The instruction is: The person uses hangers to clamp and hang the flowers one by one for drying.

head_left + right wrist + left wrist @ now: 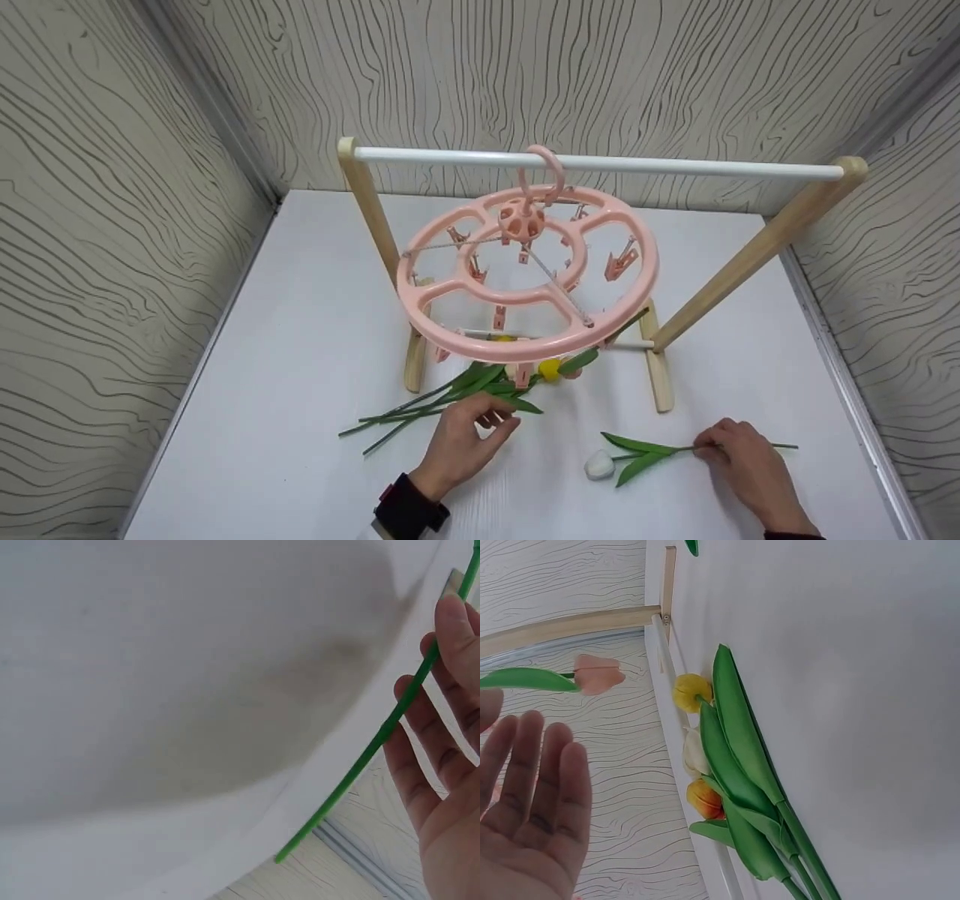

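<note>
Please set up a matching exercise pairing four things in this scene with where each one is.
Things:
1. white tulip
2. pink clip hanger
3. left hand
4. right hand

Places:
A. hooked over the white rail
B. on the white tulip's stem
C. lying alone on the table near the front
D. beside the bunch of tulips under the hanger

Pairs: 1-C, 2-A, 3-D, 4-B

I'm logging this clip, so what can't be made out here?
- Head view: the flower heads of the tulip bunch are mostly hidden behind the pink clip hanger.
- Right wrist view: the white tulip's bloom is cut off; only its stem and the right hand show.
- Left wrist view: the left hand is blurred and cropped by the edge.
</note>
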The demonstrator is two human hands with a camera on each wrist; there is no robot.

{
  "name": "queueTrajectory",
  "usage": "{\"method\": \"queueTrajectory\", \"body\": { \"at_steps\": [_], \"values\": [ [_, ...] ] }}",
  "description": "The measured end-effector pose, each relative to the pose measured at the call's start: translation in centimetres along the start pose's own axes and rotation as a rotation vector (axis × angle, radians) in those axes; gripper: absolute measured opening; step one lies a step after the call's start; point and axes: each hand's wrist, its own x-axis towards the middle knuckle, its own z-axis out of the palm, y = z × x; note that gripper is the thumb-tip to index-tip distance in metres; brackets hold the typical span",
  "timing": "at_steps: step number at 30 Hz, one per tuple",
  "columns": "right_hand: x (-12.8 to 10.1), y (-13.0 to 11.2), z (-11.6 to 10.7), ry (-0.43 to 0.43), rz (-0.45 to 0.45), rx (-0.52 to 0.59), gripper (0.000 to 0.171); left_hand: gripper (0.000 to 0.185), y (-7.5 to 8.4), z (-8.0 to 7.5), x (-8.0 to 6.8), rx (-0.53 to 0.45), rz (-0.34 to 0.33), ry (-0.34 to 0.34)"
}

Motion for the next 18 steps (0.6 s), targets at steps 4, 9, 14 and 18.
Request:
{"method": "queueTrajectory", "body": {
  "at_steps": [4,9,14,18],
  "values": [
    [-0.2,-1.4,-0.3,0.148,-0.090,-0.046,0.023,0.006,0.1,-0.1,0.0,0.006,0.007,-0.005],
    [-0.1,-3.3,-0.7,0.264,-0.172,-0.078,0.029,0.006,0.3,-0.1,0.1,0.009,-0.004,-0.030],
    [0.0,-5.2,-1.4,0.306,-0.230,-0.099,0.030,0.006,0.7,-0.1,0.2,0.020,0.006,-0.047],
    [0.1,-7.1,-2.1,0.336,-0.263,-0.125,0.030,0.005,1.2,-0.1,0.6,0.043,0.052,-0.050]
  ]
}}
